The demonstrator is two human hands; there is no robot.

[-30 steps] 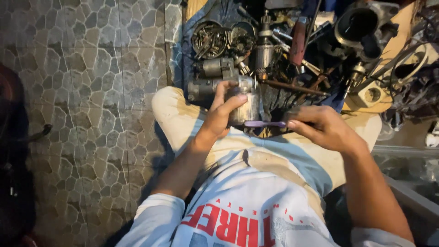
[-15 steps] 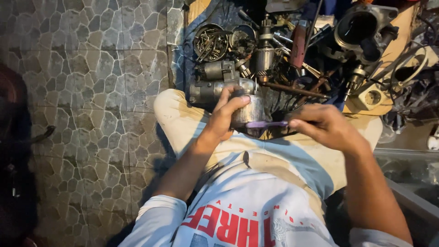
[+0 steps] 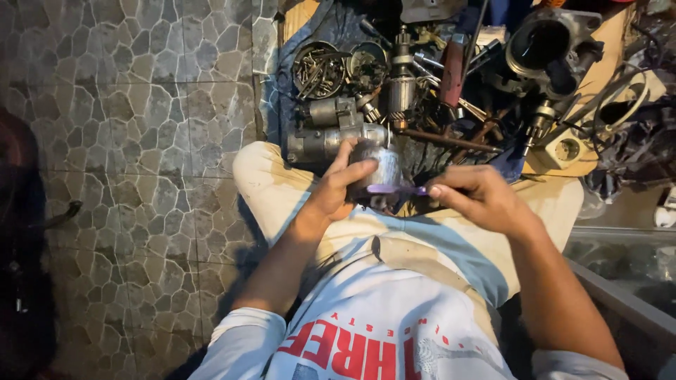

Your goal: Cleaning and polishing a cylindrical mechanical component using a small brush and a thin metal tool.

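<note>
My left hand [image 3: 340, 184] is wrapped around a small grey metal cylinder housing [image 3: 379, 167], held over my lap. My right hand [image 3: 480, 199] grips a thin tool with a purple handle [image 3: 394, 189], its end pointing left against the lower side of the cylinder. Both hands sit just in front of my knees, which are covered by light trousers [image 3: 271, 184]. The tool's tip is hidden behind the cylinder and my left fingers.
Just beyond my knees lies a pile of metal parts: a starter motor body [image 3: 325, 138], an armature [image 3: 402, 86], a round tin of screws [image 3: 318, 68], a red-handled tool [image 3: 451, 70] and a large dark housing [image 3: 551, 48]. Stone-patterned floor tiles [image 3: 141, 141] fill the left.
The hands stay together on the cylinder; my left fingers have shifted slightly around it and the purple-handled tool has kept its place.
</note>
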